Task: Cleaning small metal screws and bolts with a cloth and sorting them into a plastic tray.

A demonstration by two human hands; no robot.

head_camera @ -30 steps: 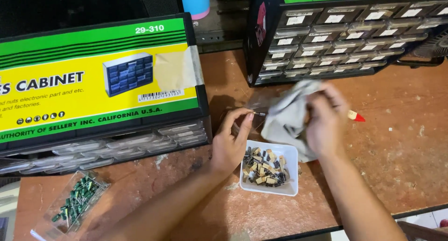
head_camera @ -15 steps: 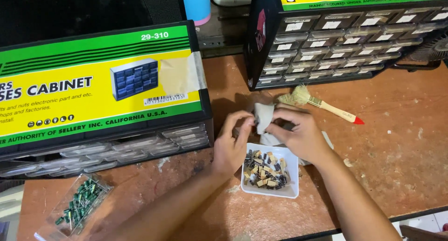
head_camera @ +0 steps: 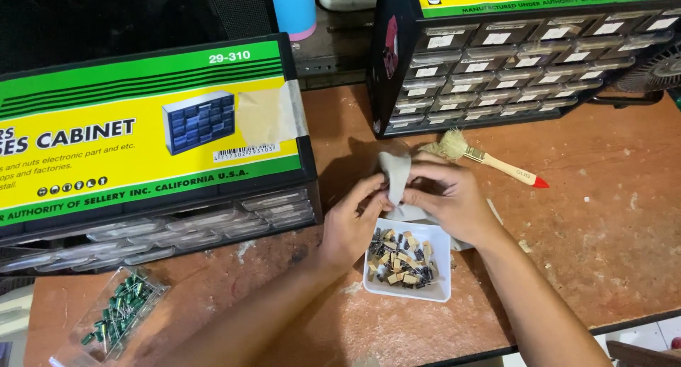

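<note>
Clear bag of small green components at the near left corner of the brown table, well apart from both hands. White plastic tray near the middle, filled with small tan and dark electronic parts, sitting just below the hands. Forearms coming in from the near edge, meeting above the tray's far rim. Left hand at the tray's left far corner, fingers pinched narrowly onto the lower part of a grey cloth. Right hand over the tray's far right side, fingers curled and closed on the same cloth from the right. Cloth bunched and held upright between the two hands, its lower end dipping just behind the tray. Paintbrush just beyond the right hand, flat on the table, pale bristles toward the left, wooden handle with a red tip pointing right. Black small-drawer cabinet with a green and yellow label at far left, lying tilted back with clear drawers facing near. Second drawer cabinet at far right, standing upright, rows of labelled drawers. Blue and pink cylinder between the cabinets at the far edge.
</note>
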